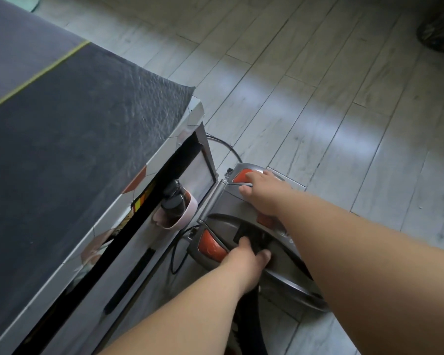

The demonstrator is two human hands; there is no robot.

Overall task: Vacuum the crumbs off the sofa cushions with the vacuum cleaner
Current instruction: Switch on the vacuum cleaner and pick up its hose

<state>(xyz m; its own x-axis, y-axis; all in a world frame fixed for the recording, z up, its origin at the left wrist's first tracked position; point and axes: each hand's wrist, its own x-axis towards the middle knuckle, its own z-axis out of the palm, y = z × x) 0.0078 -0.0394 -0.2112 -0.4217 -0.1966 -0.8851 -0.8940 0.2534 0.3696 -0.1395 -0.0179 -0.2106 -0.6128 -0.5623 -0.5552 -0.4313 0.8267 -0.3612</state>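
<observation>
**A:** What is furthest left?

**B:** A desk (pixel 164 160) with a dark textured mat (pixel 75 137) over its top. Past it, in the top left corner, is a grey-purple padded surface (pixel 16 42). I cannot tell whether that is a sofa cushion.

**A:** And on the side of the desk?

**B:** A pink holder (pixel 183 216) hangs on it with a dark bottle (pixel 173 201) standing inside. A black cable (pixel 226 146) loops on the floor (pixel 318 98) just beside the corner of the desk.

**A:** Where is the vacuum cleaner?

**B:** The vacuum cleaner (pixel 231 201), a grey canister with orange parts, sits on the floor close against the desk, right of the pink holder. Both arms reach down to it.

**A:** The left hand?

**B:** The left hand (pixel 241 260) is at the near end, beside the near orange pedal (pixel 210 245). Its fingers (pixel 264 254) are curled into the black recess on top of the body, thumb on the other side, gripping the canister there.

**A:** And the right?

**B:** The right hand (pixel 263 193) lies on the far end. Its fingers (pixel 251 178) are stretched out and loose, with the tips touching the far orange pedal (pixel 241 175) and the thumb against the grey casing. It holds nothing.
</observation>
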